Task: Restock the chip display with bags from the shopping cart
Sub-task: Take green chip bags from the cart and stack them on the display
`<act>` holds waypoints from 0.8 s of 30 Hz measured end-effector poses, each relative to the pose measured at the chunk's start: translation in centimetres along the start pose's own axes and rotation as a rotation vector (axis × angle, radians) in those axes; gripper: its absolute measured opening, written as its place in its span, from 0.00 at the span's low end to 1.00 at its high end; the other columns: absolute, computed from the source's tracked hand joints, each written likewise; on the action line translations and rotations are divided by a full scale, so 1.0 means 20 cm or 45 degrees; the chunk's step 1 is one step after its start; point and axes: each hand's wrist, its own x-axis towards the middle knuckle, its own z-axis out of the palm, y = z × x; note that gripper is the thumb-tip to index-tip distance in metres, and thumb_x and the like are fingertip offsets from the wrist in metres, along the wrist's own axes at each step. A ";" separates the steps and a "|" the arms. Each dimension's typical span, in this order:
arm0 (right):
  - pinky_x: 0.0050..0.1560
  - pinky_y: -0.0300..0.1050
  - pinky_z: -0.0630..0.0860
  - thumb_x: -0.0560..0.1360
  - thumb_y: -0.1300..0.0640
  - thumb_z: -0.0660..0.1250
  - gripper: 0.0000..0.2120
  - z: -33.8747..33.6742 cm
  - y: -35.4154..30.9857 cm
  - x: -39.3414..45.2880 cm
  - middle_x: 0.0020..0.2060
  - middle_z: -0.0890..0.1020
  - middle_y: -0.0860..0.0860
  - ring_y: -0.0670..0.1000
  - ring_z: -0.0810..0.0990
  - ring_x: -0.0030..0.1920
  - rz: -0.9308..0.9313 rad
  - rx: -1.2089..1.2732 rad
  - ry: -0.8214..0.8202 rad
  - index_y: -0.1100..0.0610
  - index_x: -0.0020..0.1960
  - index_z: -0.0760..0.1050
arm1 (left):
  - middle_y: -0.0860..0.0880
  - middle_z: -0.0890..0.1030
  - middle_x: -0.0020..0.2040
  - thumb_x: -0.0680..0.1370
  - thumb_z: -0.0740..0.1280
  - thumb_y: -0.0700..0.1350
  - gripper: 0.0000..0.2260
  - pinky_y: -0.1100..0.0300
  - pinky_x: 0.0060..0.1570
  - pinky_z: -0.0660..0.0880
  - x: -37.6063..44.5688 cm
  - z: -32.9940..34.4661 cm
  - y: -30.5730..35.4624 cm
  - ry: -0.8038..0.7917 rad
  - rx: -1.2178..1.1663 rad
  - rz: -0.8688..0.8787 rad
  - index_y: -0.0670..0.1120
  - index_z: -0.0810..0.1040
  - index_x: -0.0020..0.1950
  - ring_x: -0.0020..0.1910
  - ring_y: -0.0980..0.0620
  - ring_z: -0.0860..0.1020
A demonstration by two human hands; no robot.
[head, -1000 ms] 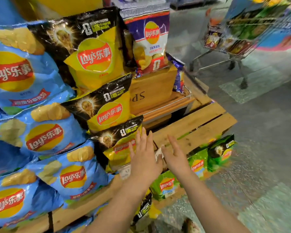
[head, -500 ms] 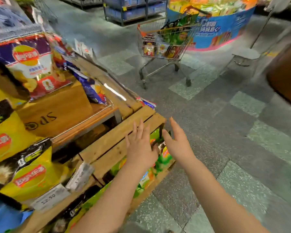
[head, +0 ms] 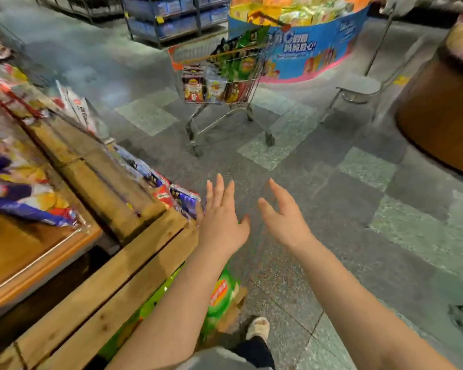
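Chip bags (head: 241,62) sit heaped in the shopping cart (head: 219,84) up at 12 o'clock, well apart from both hands. Left hand (head: 221,222) and right hand (head: 286,222) hover empty, fingers spread, just beside the wooden display (head: 123,276) at 9 o'clock.

The chip display (head: 123,265) runs off the left edge, its bags (head: 22,182) blurred beyond reading.

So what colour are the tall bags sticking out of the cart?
Green, seen in the head view: tall bags in the shopping cart.
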 end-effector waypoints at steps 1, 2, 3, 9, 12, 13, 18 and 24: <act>0.75 0.50 0.53 0.80 0.52 0.59 0.27 -0.05 0.00 0.11 0.76 0.59 0.51 0.48 0.54 0.76 0.003 -0.005 0.001 0.54 0.77 0.55 | 0.53 0.34 0.77 0.80 0.61 0.54 0.34 0.43 0.73 0.41 0.12 0.00 0.05 -0.005 0.004 0.013 0.51 0.44 0.79 0.76 0.52 0.35; 0.76 0.50 0.53 0.81 0.52 0.59 0.27 -0.10 0.00 0.22 0.76 0.58 0.50 0.48 0.54 0.76 0.012 -0.012 -0.006 0.54 0.77 0.55 | 0.53 0.34 0.77 0.80 0.61 0.54 0.34 0.43 0.73 0.41 0.24 -0.01 0.10 -0.008 0.004 0.028 0.50 0.43 0.79 0.76 0.52 0.34; 0.76 0.48 0.52 0.81 0.52 0.58 0.27 -0.16 -0.01 0.31 0.76 0.58 0.49 0.48 0.53 0.76 0.024 -0.013 -0.019 0.53 0.77 0.54 | 0.53 0.34 0.77 0.80 0.61 0.53 0.34 0.44 0.73 0.41 0.35 -0.01 0.16 -0.003 -0.002 0.043 0.50 0.44 0.79 0.76 0.53 0.34; 0.74 0.49 0.57 0.81 0.51 0.59 0.27 -0.43 0.06 0.91 0.76 0.58 0.49 0.48 0.55 0.75 0.116 -0.002 -0.018 0.50 0.77 0.55 | 0.54 0.34 0.77 0.80 0.59 0.52 0.33 0.45 0.73 0.39 0.97 0.04 0.44 -0.035 -0.025 0.092 0.50 0.43 0.79 0.76 0.53 0.34; 0.73 0.46 0.55 0.80 0.50 0.59 0.27 -0.51 0.16 1.19 0.76 0.58 0.49 0.49 0.54 0.76 0.163 -0.032 -0.081 0.50 0.77 0.54 | 0.54 0.34 0.77 0.81 0.59 0.53 0.33 0.44 0.73 0.39 1.26 0.14 0.52 -0.107 -0.052 0.075 0.50 0.43 0.79 0.75 0.53 0.33; 0.72 0.46 0.54 0.80 0.50 0.59 0.28 -0.54 0.19 1.30 0.76 0.57 0.49 0.49 0.54 0.76 0.175 -0.038 -0.108 0.51 0.77 0.53 | 0.54 0.34 0.77 0.80 0.59 0.53 0.33 0.44 0.73 0.39 1.37 0.17 0.55 -0.112 -0.049 0.065 0.50 0.43 0.79 0.75 0.53 0.33; 0.73 0.46 0.53 0.80 0.51 0.59 0.29 -0.74 0.26 1.89 0.76 0.56 0.50 0.49 0.53 0.76 0.124 -0.057 -0.138 0.52 0.78 0.51 | 0.53 0.34 0.77 0.80 0.60 0.52 0.34 0.42 0.74 0.42 1.90 0.24 0.72 -0.047 -0.026 -0.002 0.50 0.43 0.79 0.76 0.52 0.33; 0.74 0.47 0.56 0.80 0.51 0.60 0.28 -1.02 0.26 2.59 0.75 0.59 0.53 0.51 0.56 0.75 0.050 -0.073 -0.113 0.53 0.77 0.54 | 0.53 0.33 0.77 0.80 0.62 0.51 0.35 0.43 0.73 0.40 2.49 0.25 0.96 -0.052 -0.023 -0.049 0.51 0.42 0.79 0.75 0.51 0.32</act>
